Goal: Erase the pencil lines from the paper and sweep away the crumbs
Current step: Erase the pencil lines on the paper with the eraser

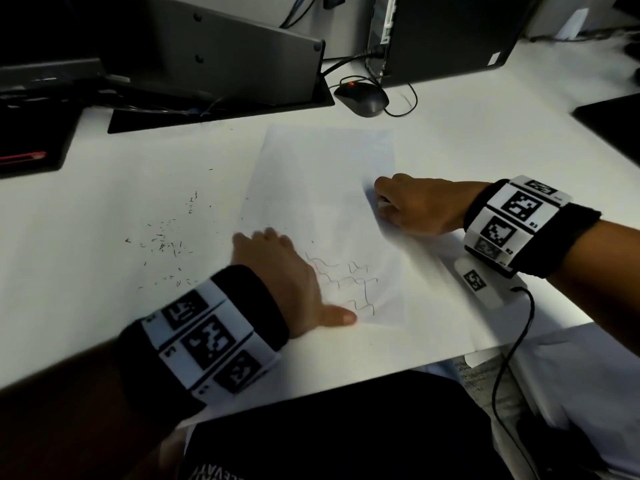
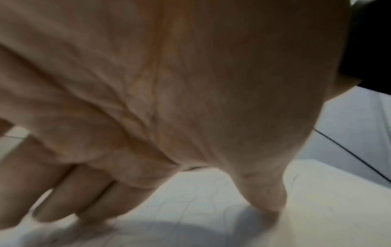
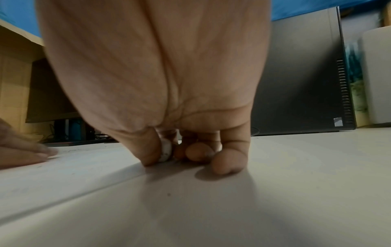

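A white sheet of paper [image 1: 322,188] lies on the white desk [image 1: 104,306], with wavy pencil lines [image 1: 349,282] near its front end. My left hand [image 1: 284,271] lies flat on the paper's left front part, fingers straight and thumb spread beside the lines; in the left wrist view the left hand [image 2: 148,117] fills the picture above the paper [image 2: 201,200]. My right hand [image 1: 408,206] rests at the paper's right edge and pinches a small white eraser [image 3: 166,152] between thumb and fingers. Dark eraser crumbs [image 1: 166,240] lie scattered on the desk left of the paper.
A black mouse [image 1: 362,98] with its cable lies behind the paper. A monitor base [image 1: 221,105] and a dark computer tower [image 1: 450,36] stand at the back. A red pencil [image 1: 22,157] lies far left. A black cable [image 1: 516,341] hangs over the desk's front edge.
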`<state>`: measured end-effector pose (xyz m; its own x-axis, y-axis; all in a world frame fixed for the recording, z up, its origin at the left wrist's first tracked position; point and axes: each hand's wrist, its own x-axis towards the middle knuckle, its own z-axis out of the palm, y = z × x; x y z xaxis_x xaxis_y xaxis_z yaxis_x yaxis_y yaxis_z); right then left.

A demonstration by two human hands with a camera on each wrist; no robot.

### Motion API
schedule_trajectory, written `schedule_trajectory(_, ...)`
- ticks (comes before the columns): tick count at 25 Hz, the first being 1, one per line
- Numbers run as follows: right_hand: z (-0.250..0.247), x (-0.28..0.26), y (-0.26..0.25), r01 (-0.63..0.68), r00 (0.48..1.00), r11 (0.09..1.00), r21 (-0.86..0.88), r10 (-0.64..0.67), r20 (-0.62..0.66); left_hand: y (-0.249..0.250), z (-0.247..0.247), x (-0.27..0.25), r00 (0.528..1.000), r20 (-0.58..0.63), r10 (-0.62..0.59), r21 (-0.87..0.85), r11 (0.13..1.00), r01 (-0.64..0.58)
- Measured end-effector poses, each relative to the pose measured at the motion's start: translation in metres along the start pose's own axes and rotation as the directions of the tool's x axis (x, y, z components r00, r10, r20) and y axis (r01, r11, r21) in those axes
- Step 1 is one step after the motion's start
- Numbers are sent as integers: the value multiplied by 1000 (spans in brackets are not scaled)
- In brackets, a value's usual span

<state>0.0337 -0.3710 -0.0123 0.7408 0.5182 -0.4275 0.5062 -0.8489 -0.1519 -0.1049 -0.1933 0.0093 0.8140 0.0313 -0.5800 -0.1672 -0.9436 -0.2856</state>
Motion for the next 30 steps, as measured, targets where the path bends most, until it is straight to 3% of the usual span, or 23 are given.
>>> schedule_trajectory(1,1,0,0,2,1000,1000,1,-2,1,-3,-1,0,1000,-22,-17,14,1000,18)
schedule_trajectory(3,0,3,-1,11,1000,1000,-10,-11,2,7,-4,5,973,-120,196,-26,979,-200)
schedule_trajectory(4,0,3,0,15,1000,1000,-18,-15,1,17,-7,7,933,-132,336,-51,937,-345)
schedule_trajectory(5,0,4,0,17,1000,1000,-26,-17,-3,25,-6,10,900,-126,416,-68,902,-426)
schedule_trajectory(6,0,4,0,16,1000,999,-31,-16,-5,27,-4,13,899,-111,424,-87,897,-434)
schedule_trajectory(7,-1,4,-1,12,1000,999,-32,-12,-4,19,0,17,929,-94,359,-106,924,-368)
schedule_trajectory(9,0,3,-1,5,1000,1000,-17,-5,-3,-16,6,23,994,-45,103,-127,986,-108)
schedule_trajectory(11,1,3,0,0,1000,1000,-16,0,9,-43,12,19,998,-13,-69,-75,995,68)
schedule_trajectory(14,-10,2,0,27,1000,999,-45,-27,6,-35,18,4,999,-22,-24,-48,999,22)
schedule_trajectory(17,-23,6,-8,78,994,997,-7,-78,-77,-3,15,0,999,-30,-37,-94,995,34)
schedule_trajectory(19,-20,12,-15,113,992,994,15,-112,-54,14,10,2,996,-90,-24,-130,991,12)
schedule_trajectory(21,-11,18,-17,113,994,993,-36,-113,-7,31,4,4,975,-170,143,-116,980,-164)
schedule_trajectory(23,-6,21,-16,106,994,993,-51,-107,-7,46,2,1,934,-159,319,-86,938,-335)
schedule_trajectory(24,-6,21,-17,110,994,993,-43,-111,-11,48,2,-1,933,-127,338,-85,933,-349)
schedule_trajectory(26,-6,20,-17,109,994,993,-35,-109,-17,33,9,-4,968,-55,244,-77,966,-248)
schedule_trajectory(28,-6,20,-18,95,995,995,-32,-95,-17,-2,22,-10,998,4,67,-76,995,-67)
schedule_trajectory(30,-6,20,-17,96,995,995,-31,-96,-23,-34,28,-15,995,30,-98,-76,992,100)
